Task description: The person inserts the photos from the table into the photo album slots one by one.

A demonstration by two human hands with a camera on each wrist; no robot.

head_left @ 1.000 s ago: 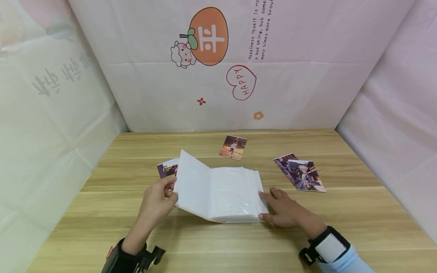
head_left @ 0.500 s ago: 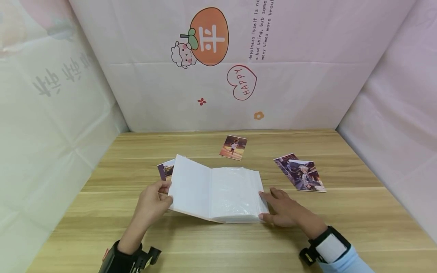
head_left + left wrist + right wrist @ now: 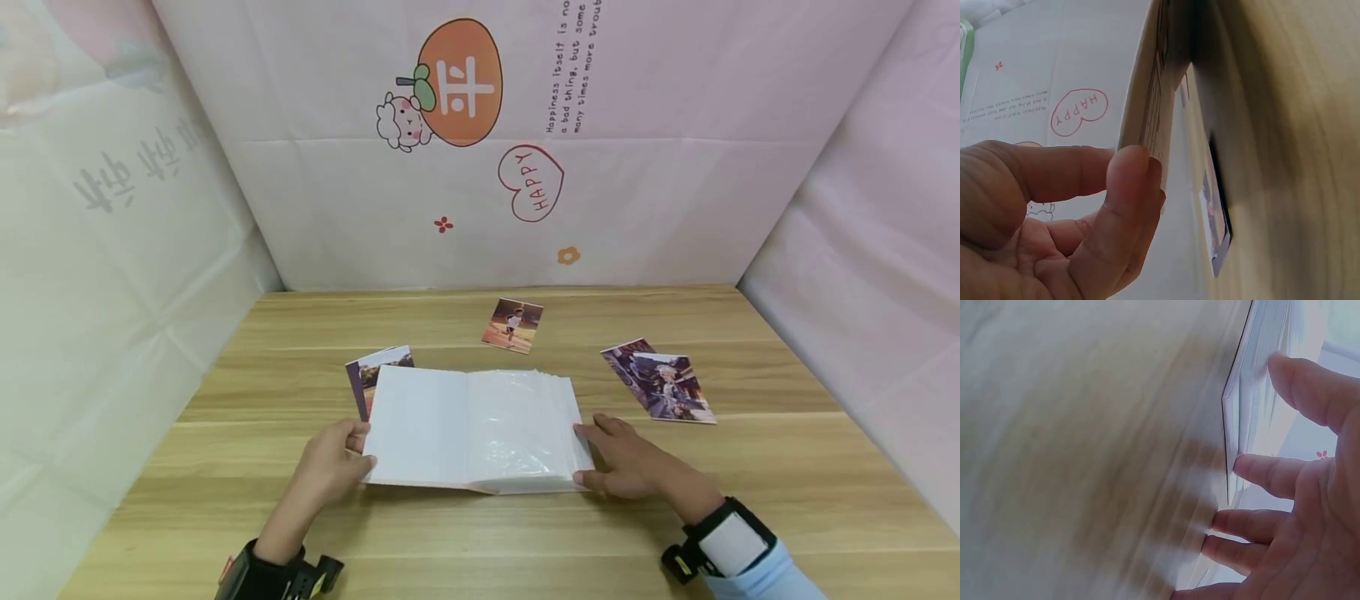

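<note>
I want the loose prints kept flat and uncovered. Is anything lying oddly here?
One thing: the photo at the left lies partly under the open album's left cover, which the left hand pinches. Two photos at the right overlap each other. The single photo behind lies flat and apart. The right hand rests against the album's right edge.

White album [image 3: 450,425] – clear glossy sleeves; tan wood-grain table [image 3: 525,533]; pink backdrop [image 3: 675,167] – orange pumpkin print.
</note>
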